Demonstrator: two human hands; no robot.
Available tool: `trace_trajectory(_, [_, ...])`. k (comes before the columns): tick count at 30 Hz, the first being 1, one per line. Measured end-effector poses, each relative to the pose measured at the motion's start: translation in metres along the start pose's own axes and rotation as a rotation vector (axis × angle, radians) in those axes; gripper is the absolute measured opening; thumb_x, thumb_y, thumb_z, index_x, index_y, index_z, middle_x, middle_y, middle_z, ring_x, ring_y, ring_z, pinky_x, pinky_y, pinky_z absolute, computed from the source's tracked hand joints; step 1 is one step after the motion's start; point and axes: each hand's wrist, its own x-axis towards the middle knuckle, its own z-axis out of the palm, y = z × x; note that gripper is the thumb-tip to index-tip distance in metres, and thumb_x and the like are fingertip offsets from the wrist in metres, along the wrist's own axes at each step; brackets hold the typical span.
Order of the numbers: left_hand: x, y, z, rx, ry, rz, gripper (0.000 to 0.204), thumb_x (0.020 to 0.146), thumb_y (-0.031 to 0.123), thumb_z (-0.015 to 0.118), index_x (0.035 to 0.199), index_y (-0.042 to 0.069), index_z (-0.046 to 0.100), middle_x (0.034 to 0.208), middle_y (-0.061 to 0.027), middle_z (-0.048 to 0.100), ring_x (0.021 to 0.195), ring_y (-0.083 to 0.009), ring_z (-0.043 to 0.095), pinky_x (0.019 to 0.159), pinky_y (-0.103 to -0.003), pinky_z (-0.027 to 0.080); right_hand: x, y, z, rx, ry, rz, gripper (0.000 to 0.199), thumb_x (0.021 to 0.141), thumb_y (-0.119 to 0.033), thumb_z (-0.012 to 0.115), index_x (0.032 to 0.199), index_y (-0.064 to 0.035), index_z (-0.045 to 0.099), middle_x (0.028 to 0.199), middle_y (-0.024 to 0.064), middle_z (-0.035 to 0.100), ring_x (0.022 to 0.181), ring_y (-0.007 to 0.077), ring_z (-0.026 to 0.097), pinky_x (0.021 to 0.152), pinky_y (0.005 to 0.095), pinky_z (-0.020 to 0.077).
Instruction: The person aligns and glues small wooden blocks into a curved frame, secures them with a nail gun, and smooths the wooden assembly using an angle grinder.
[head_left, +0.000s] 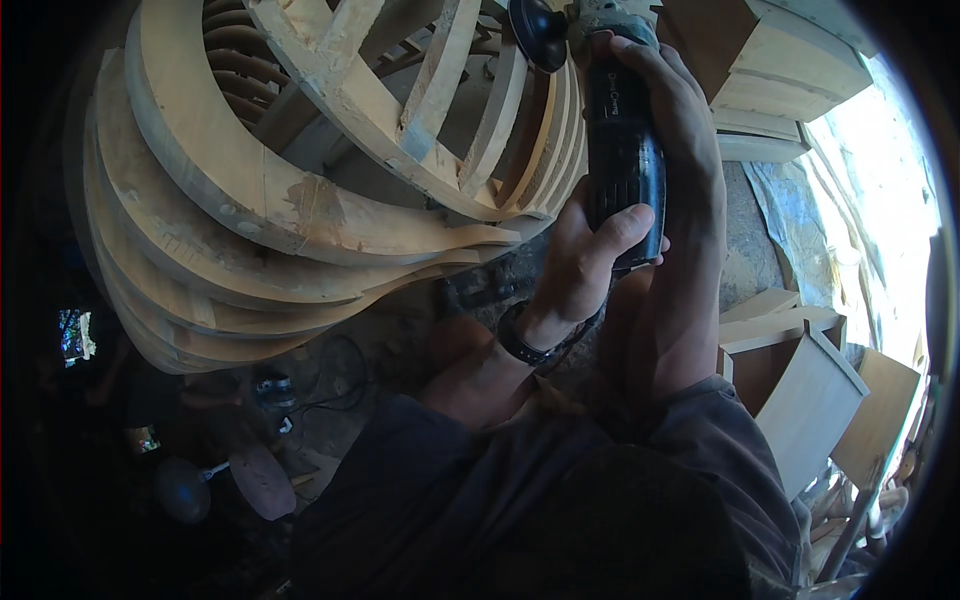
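Note:
Both my hands hold a black angle grinder (618, 150) with a metal head and a dark round disc (538, 36) at its upper left. My left hand (588, 250), a dark band on its wrist, wraps the rear of the body with the thumb across it. Further up, my right hand (678, 105) grips the body near the head, fingers curled over its right side. Beside the disc rises a large curved wooden frame (230, 190) of stacked ribs and slats. Whether the disc touches the wood, I cannot tell.
Wooden boxes (790, 75) stand at the far right, with another open wooden box (800, 385) nearer. A board (874, 418) leans beside it. On the dark floor at left lie a power tool (275, 390) and its cable. Lower left is a pinkish rounded object (262, 482).

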Motion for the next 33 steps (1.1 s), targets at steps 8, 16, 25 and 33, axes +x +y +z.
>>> trace_trajectory(8, [0.002,-0.003,-0.007,-0.093,-0.030,-0.032,0.044,0.094,0.029,0.068,0.122,-0.002,0.054,0.098,-0.0094,0.064,0.079,-0.0166,0.069,0.074,-0.031,0.060,0.006,0.009,-0.002,-0.111,0.049,-0.006,0.057,0.086,-0.042,0.077,0.119,0.0031,0.065,0.101,0.0109,0.066,0.086,0.0181,0.067,0.076,0.0318,0.0546])
trace_trajectory(16, [0.003,-0.005,-0.009,-0.071,-0.018,-0.031,0.060,0.090,0.039,0.068,0.129,-0.004,0.054,0.101,-0.0129,0.065,0.085,-0.0196,0.071,0.076,-0.033,0.061,-0.008,-0.010,0.012,0.040,0.062,0.050,0.039,0.091,-0.033,0.075,0.114,-0.0033,0.064,0.093,0.0084,0.064,0.078,0.0156,0.065,0.071,0.0291,0.0522])
trace_trajectory(25, [0.007,-0.005,-0.011,-0.095,-0.027,-0.036,0.063,0.089,0.041,0.069,0.129,-0.005,0.054,0.102,-0.0140,0.065,0.085,-0.0196,0.071,0.076,-0.033,0.060,-0.002,-0.008,0.009,-0.140,0.115,0.026,0.041,0.090,-0.035,0.076,0.113,-0.0030,0.065,0.092,0.0087,0.064,0.077,0.0158,0.065,0.070,0.0292,0.0523])
trace_trajectory(33, [0.004,-0.002,-0.010,-0.023,-0.011,0.004,0.063,0.088,0.041,0.069,0.129,-0.004,0.054,0.102,-0.0139,0.066,0.085,-0.0195,0.071,0.076,-0.033,0.060,-0.003,-0.007,0.011,0.040,0.052,0.039,0.037,0.091,-0.032,0.075,0.112,-0.0039,0.066,0.094,0.0077,0.065,0.080,0.0151,0.064,0.072,0.0279,0.0514])
